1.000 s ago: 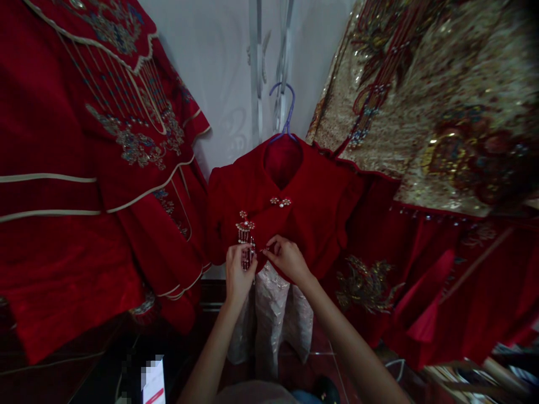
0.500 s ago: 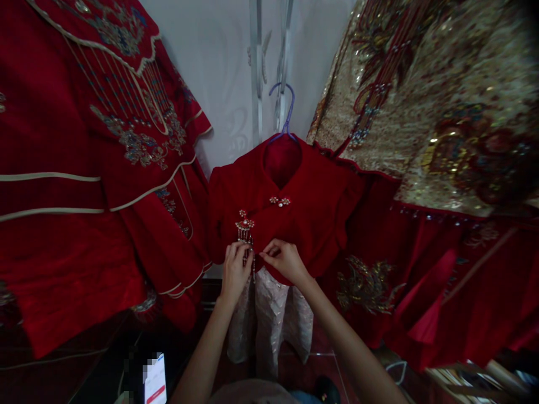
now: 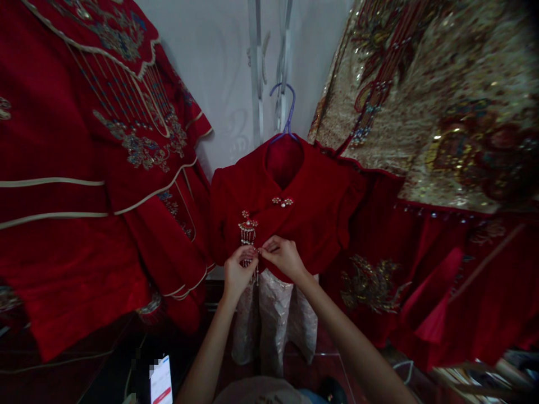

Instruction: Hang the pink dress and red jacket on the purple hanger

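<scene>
A short-sleeved red top [image 3: 314, 191] hangs on a purple hanger [image 3: 289, 115] in front of me. At its neckline sits a pearl-beaded clasp [image 3: 282, 202], and lower on the left is a beaded tassel ornament [image 3: 248, 227]. My left hand [image 3: 238, 271] is closed in a pinch by the lower front edge, just beside the hanging tassels. Opposite it, my right hand [image 3: 283, 257] pinches too, with its fingertips meeting those of the left. Between them is a small fastening of the top, mostly covered by the fingers. A pale shiny skirt [image 3: 273, 314] hangs below.
Red embroidered garments [image 3: 126, 191] hang close on the left. A gold sequined garment [image 3: 379, 134] with beading hangs on the right, over a red skirt [image 3: 421, 280]. A lit phone [image 3: 161, 381] is at the bottom left. Metal rails [image 3: 256, 73] run up the wall.
The fingertips of both hands have come together at the top's front edge. My left hand has turned slightly, showing more of its palm side. The view has shifted a little.
</scene>
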A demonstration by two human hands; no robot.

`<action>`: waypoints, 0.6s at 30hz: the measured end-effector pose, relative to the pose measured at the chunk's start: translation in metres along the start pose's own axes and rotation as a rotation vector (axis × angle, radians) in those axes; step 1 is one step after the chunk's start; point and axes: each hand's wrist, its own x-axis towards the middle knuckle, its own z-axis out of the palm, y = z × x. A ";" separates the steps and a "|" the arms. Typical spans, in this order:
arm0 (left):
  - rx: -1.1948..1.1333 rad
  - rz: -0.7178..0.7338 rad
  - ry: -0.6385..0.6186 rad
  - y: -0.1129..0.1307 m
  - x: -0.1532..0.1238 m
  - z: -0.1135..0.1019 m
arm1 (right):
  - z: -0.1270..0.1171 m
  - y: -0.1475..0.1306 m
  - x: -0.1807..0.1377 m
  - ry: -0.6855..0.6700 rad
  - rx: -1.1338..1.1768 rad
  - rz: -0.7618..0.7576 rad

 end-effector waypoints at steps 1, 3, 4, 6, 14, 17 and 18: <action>-0.014 -0.010 0.000 0.001 0.000 0.000 | 0.000 0.000 0.000 -0.004 0.001 -0.002; -0.033 -0.034 -0.002 0.001 0.001 -0.001 | 0.001 0.000 0.000 -0.004 -0.001 -0.005; -0.042 -0.049 -0.011 0.001 0.001 -0.001 | 0.002 0.000 0.001 0.003 -0.005 -0.005; -0.058 -0.077 -0.032 0.000 0.002 -0.003 | 0.003 -0.001 0.001 0.022 -0.018 -0.009; -0.051 -0.066 -0.081 -0.002 0.008 -0.010 | 0.006 0.004 -0.004 0.021 -0.060 -0.054; -0.061 -0.065 -0.099 -0.003 0.010 -0.010 | 0.008 0.008 -0.008 0.013 -0.094 -0.107; -0.060 -0.067 -0.103 -0.003 0.010 -0.010 | 0.009 0.009 -0.009 0.021 -0.110 -0.127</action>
